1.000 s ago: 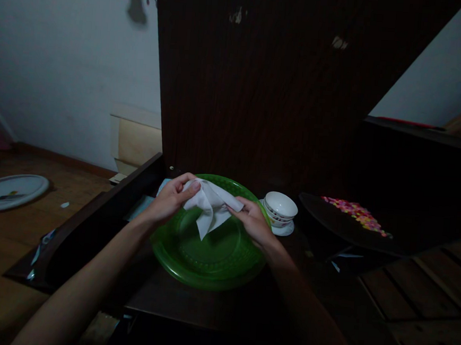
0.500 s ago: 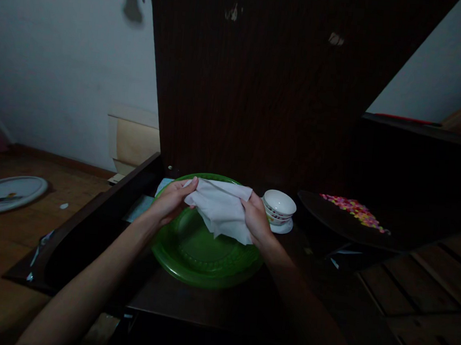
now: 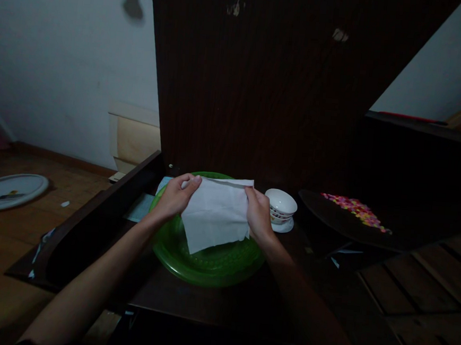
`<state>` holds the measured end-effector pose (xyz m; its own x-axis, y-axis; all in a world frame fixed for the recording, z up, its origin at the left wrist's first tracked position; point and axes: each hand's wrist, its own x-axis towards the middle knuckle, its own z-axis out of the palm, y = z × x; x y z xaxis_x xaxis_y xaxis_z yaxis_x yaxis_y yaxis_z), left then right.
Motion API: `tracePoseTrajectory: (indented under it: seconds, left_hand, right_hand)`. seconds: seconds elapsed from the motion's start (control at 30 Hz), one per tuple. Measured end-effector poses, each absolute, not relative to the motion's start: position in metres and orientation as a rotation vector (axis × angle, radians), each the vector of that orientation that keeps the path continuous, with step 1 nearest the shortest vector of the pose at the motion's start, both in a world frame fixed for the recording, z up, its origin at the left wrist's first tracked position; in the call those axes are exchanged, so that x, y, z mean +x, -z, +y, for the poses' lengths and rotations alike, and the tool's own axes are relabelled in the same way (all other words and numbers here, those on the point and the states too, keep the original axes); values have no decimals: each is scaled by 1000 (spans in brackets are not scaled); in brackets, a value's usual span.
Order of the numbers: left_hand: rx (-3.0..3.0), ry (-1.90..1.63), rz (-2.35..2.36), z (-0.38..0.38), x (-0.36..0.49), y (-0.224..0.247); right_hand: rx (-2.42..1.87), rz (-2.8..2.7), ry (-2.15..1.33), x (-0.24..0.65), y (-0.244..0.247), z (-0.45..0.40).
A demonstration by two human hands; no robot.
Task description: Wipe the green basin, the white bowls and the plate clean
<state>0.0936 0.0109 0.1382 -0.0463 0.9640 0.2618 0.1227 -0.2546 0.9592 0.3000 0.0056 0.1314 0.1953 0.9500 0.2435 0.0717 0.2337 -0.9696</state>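
Stretched between both hands is a white cloth (image 3: 217, 211), thin and creased, perhaps a paper tissue; I cannot tell which. My left hand (image 3: 176, 195) pinches its upper left corner, thumb on top. My right hand (image 3: 257, 212) grips the right edge near the upper corner. The cloth hangs over a round green basin (image 3: 206, 276), its lower edge sagging at the left. The basin's middle is mostly hidden behind the cloth.
White bowls (image 3: 281, 202) sit stacked on a saucer to the basin's right. Pink and yellow pieces (image 3: 355, 211) lie on a dark curved shelf farther right. A dark panel (image 3: 261, 90) rises behind. A white oval lid-like object (image 3: 9, 192) is on the floor at left.
The white cloth has been spread wider and flatter, its lower left part now hanging further down over the basin. Both hands keep hold near its upper corners.
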Motion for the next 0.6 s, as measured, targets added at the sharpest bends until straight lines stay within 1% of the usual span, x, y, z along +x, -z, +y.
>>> tracePoseTrajectory:
  seconds: [0.2, 0.37, 0.43, 0.5, 0.6]
  left_hand:
    - [1616, -1224, 1356, 11, 85, -136]
    - [1728, -1252, 1553, 17, 59, -133]
    - [1738, -1240, 1684, 22, 44, -127]
    - [1732, -1150, 1846, 26, 29, -119]
    - [1627, -1098, 1921, 31, 14, -106]
  right_hand:
    - [-1179, -1180, -855, 303, -130, 12]
    - [-1155, -1167, -893, 312, -135, 15]
    - [-1208, -1150, -858, 318, -137, 16]
    - [-1273, -1119, -822, 323, -139, 17]
    - [-1327, -1099, -812, 328, -142, 18]
